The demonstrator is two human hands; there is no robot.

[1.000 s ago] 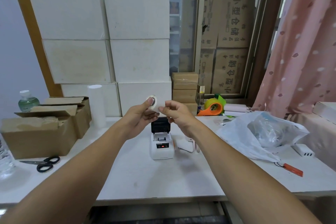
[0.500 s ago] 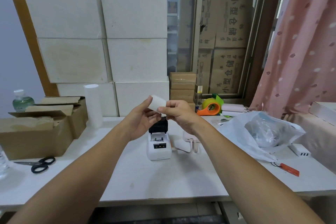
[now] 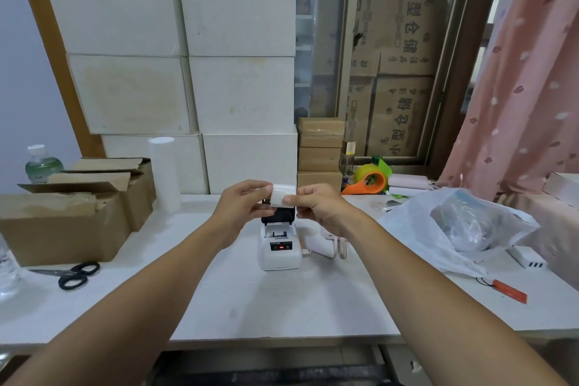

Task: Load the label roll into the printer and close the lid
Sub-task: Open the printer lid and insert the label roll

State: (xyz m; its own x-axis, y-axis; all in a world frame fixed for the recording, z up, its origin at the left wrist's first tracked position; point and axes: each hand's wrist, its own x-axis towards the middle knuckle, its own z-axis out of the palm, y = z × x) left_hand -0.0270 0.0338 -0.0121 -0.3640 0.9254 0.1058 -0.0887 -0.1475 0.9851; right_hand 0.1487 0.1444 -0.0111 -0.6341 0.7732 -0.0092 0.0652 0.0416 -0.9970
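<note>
A small white label roll point(image 3: 281, 195) is held in the air between both hands, just above the printer. My left hand point(image 3: 242, 205) pinches its left end and my right hand point(image 3: 318, 204) grips its right end. The white label printer point(image 3: 279, 249) stands on the table below, its black lid tipped up and open, with the paper bay showing and a red light on its front panel. The top of the lid is hidden behind the roll.
Scissors point(image 3: 73, 273) and open cardboard boxes point(image 3: 70, 216) lie to the left. A white plastic bag point(image 3: 454, 226), white adapter point(image 3: 528, 257) and orange tag point(image 3: 509, 290) sit on the right. An orange tape dispenser point(image 3: 369, 182) and stacked white boxes point(image 3: 238, 94) stand behind.
Both hands have turned the roll from end-on to sideways and lowered it slightly toward the open printer.
</note>
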